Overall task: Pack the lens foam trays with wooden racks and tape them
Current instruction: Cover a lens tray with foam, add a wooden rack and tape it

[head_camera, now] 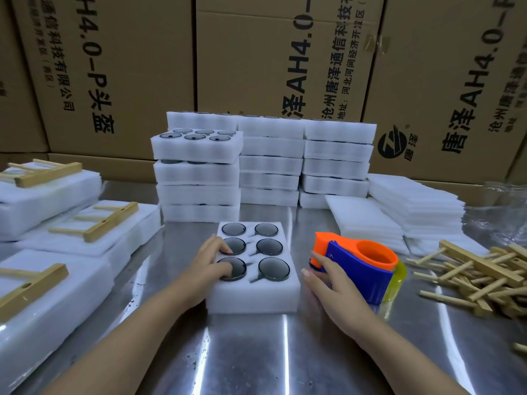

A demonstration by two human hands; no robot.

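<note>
White foam tray (251,295) with six round dark lenses lay uncovered at the centre of the steel table (256,352), the left hand (212,262) resting flat and unclenched on its lenses while the right hand (328,283) curled loosely around the orange-and-blue tape dispenser (359,269) just beside it. Finished white packs topped with wooden racks (94,220) lay at left, whereas stacked filled trays (199,172), thin foam cover sheets (399,206) and a loose rack pile (479,272) remained, so packing appeared well short of complete. Bare tabletop lay open only toward the person; stacks hemmed the other sides.
</note>
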